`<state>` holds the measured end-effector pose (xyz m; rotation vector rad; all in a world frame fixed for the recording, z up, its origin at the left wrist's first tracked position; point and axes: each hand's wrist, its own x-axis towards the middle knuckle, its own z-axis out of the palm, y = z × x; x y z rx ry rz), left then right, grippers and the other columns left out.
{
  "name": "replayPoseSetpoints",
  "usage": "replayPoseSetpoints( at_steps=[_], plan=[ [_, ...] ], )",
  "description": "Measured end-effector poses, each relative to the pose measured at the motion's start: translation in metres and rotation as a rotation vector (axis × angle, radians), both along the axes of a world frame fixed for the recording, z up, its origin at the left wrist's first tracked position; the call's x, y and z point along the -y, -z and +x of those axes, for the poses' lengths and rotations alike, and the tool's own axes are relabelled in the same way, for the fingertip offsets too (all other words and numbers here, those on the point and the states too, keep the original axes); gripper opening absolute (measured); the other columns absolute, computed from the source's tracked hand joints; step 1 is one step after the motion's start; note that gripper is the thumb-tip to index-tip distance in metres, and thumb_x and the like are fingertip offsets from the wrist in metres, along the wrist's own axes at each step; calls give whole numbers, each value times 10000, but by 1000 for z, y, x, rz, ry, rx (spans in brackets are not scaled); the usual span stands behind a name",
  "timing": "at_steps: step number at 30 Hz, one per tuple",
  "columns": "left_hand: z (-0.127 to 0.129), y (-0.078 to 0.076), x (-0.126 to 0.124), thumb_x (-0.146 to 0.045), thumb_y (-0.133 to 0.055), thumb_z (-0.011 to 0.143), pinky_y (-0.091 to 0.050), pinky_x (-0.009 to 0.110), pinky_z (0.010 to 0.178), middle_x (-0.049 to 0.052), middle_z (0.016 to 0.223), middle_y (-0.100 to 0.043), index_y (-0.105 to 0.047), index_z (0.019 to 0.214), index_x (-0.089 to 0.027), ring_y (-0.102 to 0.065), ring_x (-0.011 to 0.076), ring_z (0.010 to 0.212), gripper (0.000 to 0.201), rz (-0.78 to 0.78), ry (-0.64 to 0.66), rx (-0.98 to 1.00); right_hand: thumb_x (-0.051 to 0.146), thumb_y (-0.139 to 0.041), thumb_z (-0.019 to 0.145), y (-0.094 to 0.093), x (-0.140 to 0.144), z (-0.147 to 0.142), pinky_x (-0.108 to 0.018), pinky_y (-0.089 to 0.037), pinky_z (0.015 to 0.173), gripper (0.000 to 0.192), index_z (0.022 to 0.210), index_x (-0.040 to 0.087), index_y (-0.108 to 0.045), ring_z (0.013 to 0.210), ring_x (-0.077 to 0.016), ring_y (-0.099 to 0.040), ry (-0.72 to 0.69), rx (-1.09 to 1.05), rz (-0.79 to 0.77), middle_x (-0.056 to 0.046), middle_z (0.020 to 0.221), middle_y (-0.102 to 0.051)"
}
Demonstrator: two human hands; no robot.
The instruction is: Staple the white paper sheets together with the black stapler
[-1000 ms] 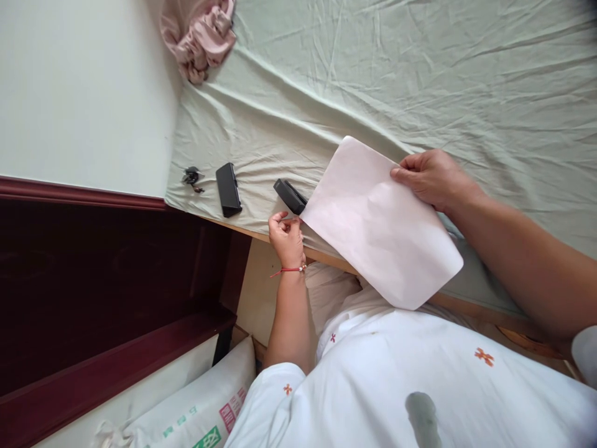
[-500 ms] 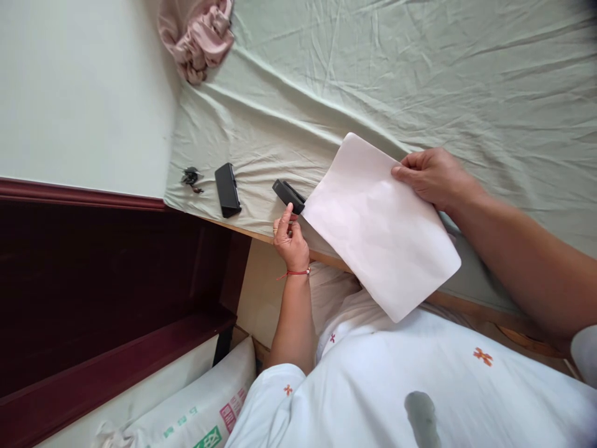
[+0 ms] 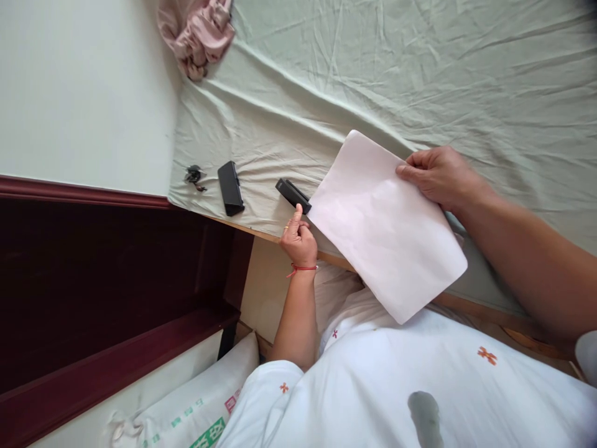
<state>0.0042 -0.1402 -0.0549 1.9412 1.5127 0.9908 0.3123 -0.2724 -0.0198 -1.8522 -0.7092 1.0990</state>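
A black stapler [image 3: 291, 194] lies angled at the left corner of a white sheet of paper [image 3: 382, 230], its near end meeting that corner. My left hand [image 3: 301, 239], with a ring and a red string bracelet, has one finger pressed on this end and the others curled in beneath. Whether the corner sits inside the stapler's jaws is hard to make out. On the right, my right hand [image 3: 441, 177] pinches the paper's upper right edge, thumb on top and fingers underneath. The paper is tilted, its lower corner hanging past the bed edge over my lap.
A black phone-like case [image 3: 231, 188] and a small dark bunch of objects, perhaps keys [image 3: 194, 176], lie left on the pale green sheet [image 3: 420, 74]. Pink cloth [image 3: 200, 37] is bunched at the back. Dark red wooden furniture [image 3: 102, 274] and a white printed sack [image 3: 186, 398] stand at left.
The whole view has shifted slightly. Both hands, the stapler and the paper appear a little further right, keeping nearly the same arrangement. My left finger still presses the stapler's end.
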Motion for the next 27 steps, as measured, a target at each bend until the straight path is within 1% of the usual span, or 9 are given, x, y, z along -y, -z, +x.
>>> replayPoseSetpoints(
  at_steps=[5, 9, 12, 15, 18, 20, 22, 24, 27],
  plan=[
    [-4, -5, 1, -135, -551, 828, -545, 297, 834, -30, 700, -682, -885, 1336, -243, -594, 182, 684, 617, -60, 71, -8, 547, -788, 979, -2, -1, -1, -367, -445, 537, 330, 848, 251, -721, 603, -206, -577, 14, -22, -54, -84, 776, -706],
    [-5, -3, 6, -194, -568, 863, -535, 288, 818, -22, 761, -721, -789, 1489, -235, -609, 185, 735, 665, -52, 117, 41, 564, -796, 955, -3, 2, -1, -379, -463, 557, 327, 851, 263, -721, 615, -218, -582, -6, -33, -24, -80, 758, -705],
    [-6, 1, 8, -224, -585, 880, -530, 287, 813, -9, 837, -743, -700, 1575, -231, -629, 182, 751, 704, -22, 84, 79, 582, -812, 919, -5, 5, -1, -382, -455, 564, 333, 854, 267, -725, 618, -220, -579, -15, -82, 24, -74, 753, -701],
    [-8, 6, 5, -262, -595, 877, -470, 265, 727, -13, 879, -727, -594, 1639, -226, -577, 155, 677, 762, -7, 13, 155, 551, -837, 875, -6, 7, -1, -355, -406, 564, 320, 840, 268, -692, 612, -198, -537, 22, -146, 115, -49, 744, -672],
    [-10, 12, 0, -297, -596, 868, -410, 259, 672, -8, 894, -716, -642, 1513, -223, -518, 138, 632, 651, -36, -13, 213, 533, -835, 878, -5, 9, 1, -344, -379, 593, 351, 795, 270, -618, 619, -175, -493, 115, -123, 204, -27, 736, -614],
    [-10, 14, -3, -313, -601, 852, -413, 263, 681, 8, 892, -725, -703, 1324, -219, -552, 141, 658, 492, -64, -14, 227, 523, -821, 897, -4, 10, 4, -351, -384, 624, 352, 791, 270, -601, 633, -162, -474, 194, -107, 281, -26, 755, -597],
    [-9, 13, -4, -318, -621, 820, -426, 267, 701, 22, 879, -739, -718, 1145, -219, -600, 148, 701, 354, -87, -19, 249, 522, -801, 918, -4, 11, 8, -364, -409, 652, 331, 816, 275, -606, 656, -168, -485, 262, -117, 332, -35, 786, -614],
    [-7, 8, -2, -321, -661, 779, -426, 265, 697, 25, 861, -751, -716, 1032, -221, -600, 146, 705, 277, -115, -24, 288, 561, -782, 939, -5, 13, 11, -383, -447, 679, 336, 843, 289, -609, 713, -206, -553, 284, -119, 320, -57, 814, -655],
    [-3, -6, 8, -402, -757, 775, -384, 252, 622, 22, 833, -758, -732, 968, -223, -523, 120, 632, 264, -226, 1, 367, 638, -788, 926, -6, 14, 12, -404, -480, 704, 381, 855, 303, -621, 811, -266, -637, 282, -136, 286, -73, 860, -709]
  ],
)
